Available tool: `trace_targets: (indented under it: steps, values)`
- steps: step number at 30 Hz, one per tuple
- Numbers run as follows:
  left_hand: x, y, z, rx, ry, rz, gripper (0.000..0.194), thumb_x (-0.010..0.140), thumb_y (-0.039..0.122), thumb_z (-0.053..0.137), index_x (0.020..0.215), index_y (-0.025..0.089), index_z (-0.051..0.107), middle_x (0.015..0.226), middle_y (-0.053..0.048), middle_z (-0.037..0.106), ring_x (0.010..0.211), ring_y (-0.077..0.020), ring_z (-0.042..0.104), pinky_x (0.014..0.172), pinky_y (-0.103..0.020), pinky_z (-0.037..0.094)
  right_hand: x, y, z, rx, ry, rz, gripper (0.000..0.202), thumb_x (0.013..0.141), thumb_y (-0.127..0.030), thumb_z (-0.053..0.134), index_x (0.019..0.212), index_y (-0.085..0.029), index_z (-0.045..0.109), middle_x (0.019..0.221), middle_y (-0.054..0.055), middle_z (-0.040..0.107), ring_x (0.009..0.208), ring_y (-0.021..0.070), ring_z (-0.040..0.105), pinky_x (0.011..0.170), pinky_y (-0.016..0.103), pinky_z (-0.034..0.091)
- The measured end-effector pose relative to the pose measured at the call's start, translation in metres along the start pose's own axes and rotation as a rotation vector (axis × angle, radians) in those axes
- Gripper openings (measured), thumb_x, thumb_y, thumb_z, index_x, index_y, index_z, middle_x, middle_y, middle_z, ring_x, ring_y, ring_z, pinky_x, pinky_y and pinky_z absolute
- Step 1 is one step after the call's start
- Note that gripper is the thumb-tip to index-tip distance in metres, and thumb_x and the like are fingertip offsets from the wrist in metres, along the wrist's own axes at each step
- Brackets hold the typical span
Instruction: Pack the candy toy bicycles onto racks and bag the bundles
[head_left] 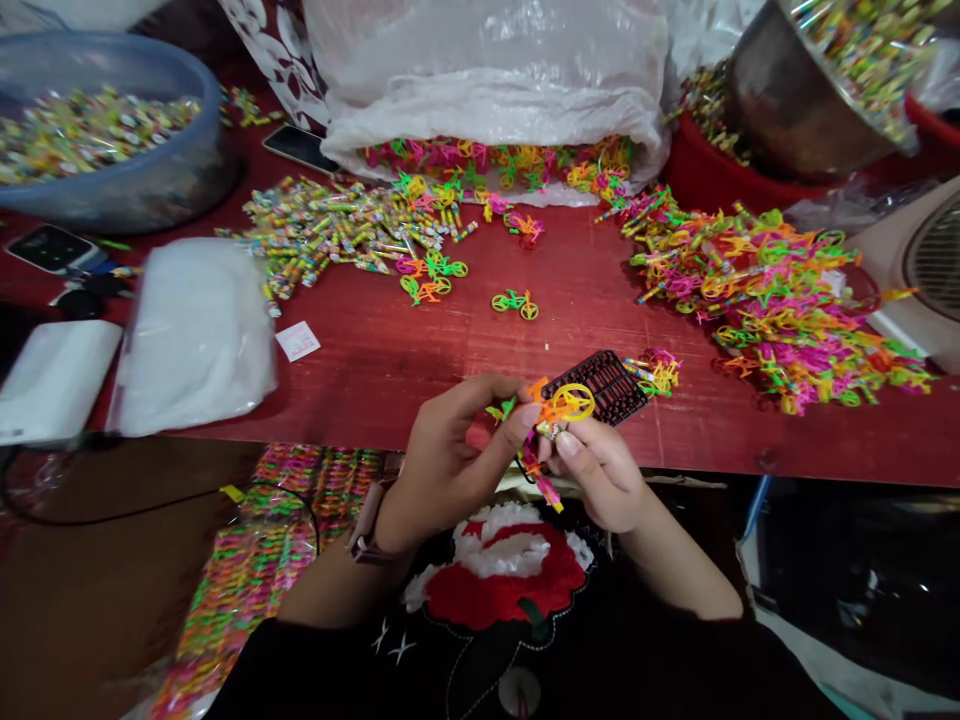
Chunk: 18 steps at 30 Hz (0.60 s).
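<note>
orange toy bicycle (pixel 559 407): held between both hands, at the near left end of the black rack (pixel 609 378); long axis roughly sideways, yellow wheel toward the rack.
left hand (pixel 454 440): left of the rack; thumb and forefinger pinching the orange frame, other fingers curled.
right hand (pixel 607 470): just on the near side of the rack, closer to it than the left; thumb and fingertips apparently pinching a small printed tube (pixel 549 431) below the wheel, contact partly hidden.
hanging pieces (pixel 546 488): pink and orange plastic, dangling between the hands, nearer than the rack.
bicycle make: glossy moulded plastic, thin spokes in an open round wheel.
rack make: dark, flat, slatted, possibly an abacus; lying askew on the smooth, scuffed red table (pixel 360 370).
loose bicycle (pixel 515 304): green and yellow, beyond the rack and to its left.
toy pile (pixel 787 290): right of the rack; spiky, tangled, brightly mixed.
tube heap (pixel 337 230): far left of the rack; slim, shiny, printed cylinders.
white bag (pixel 495 110): beyond the rack; crinkled translucent film, more toys at the mouth.
</note>
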<state>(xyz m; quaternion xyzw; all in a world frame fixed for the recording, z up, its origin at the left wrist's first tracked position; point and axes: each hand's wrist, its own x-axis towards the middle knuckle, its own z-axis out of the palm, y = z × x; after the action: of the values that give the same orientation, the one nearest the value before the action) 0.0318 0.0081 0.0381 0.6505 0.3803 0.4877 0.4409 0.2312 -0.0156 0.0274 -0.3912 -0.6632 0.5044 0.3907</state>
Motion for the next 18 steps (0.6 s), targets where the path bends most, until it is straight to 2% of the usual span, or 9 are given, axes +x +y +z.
trace_targets:
  steps: [4, 8, 12, 16, 18]
  values:
    - [-0.001, 0.005, -0.001, 0.036, -0.051, 0.016, 0.010, 0.099, 0.024, 0.066, 0.106, 0.020, 0.072, 0.096, -0.004, 0.075, 0.083, -0.0157, 0.068, 0.076, -0.029, 0.056, -0.001, -0.002, 0.006, -0.147, 0.132, -0.077, 0.036, 0.109, -0.047, 0.046, 0.088, -0.023, 0.062, 0.076, 0.001, 0.061, 0.067, 0.0153, 0.056, 0.063, 0.029, 0.049]
    - [-0.001, 0.008, -0.001, 0.072, -0.028, 0.069, 0.007, 0.099, 0.021, 0.066, 0.103, 0.020, 0.071, 0.092, -0.002, 0.074, 0.080, -0.0139, 0.067, 0.075, -0.027, 0.055, -0.005, -0.002, 0.015, -0.148, 0.213, -0.111, 0.030, 0.109, -0.038, 0.047, 0.086, -0.023, 0.059, 0.072, -0.002, 0.059, 0.062, 0.0130, 0.053, 0.058, 0.027, 0.045]
    - [-0.003, 0.008, 0.001, 0.048, -0.032, 0.042, 0.007, 0.099, 0.022, 0.066, 0.100, 0.020, 0.072, 0.089, -0.003, 0.074, 0.078, -0.0144, 0.068, 0.073, -0.027, 0.055, -0.007, -0.003, 0.024, -0.134, 0.275, -0.088, 0.028, 0.108, -0.037, 0.049, 0.086, -0.023, 0.060, 0.071, -0.002, 0.058, 0.062, 0.0133, 0.052, 0.058, 0.028, 0.045]
    - [-0.003, 0.004, 0.000, -0.008, -0.044, -0.042, 0.009, 0.099, 0.025, 0.067, 0.100, 0.019, 0.073, 0.089, -0.003, 0.074, 0.080, -0.0147, 0.068, 0.075, -0.027, 0.056, -0.006, -0.005, 0.022, -0.111, 0.278, -0.033, 0.031, 0.109, -0.037, 0.048, 0.084, -0.023, 0.059, 0.071, -0.002, 0.056, 0.061, 0.0126, 0.050, 0.059, 0.027, 0.044]
    - [-0.003, 0.002, -0.002, -0.086, -0.078, -0.074, 0.010, 0.098, 0.025, 0.069, 0.107, 0.020, 0.072, 0.096, -0.004, 0.073, 0.085, -0.0145, 0.068, 0.078, -0.026, 0.056, -0.006, -0.005, 0.019, -0.096, 0.243, -0.020, 0.033, 0.109, -0.040, 0.048, 0.083, -0.022, 0.058, 0.070, -0.002, 0.055, 0.062, 0.0127, 0.050, 0.060, 0.027, 0.043]
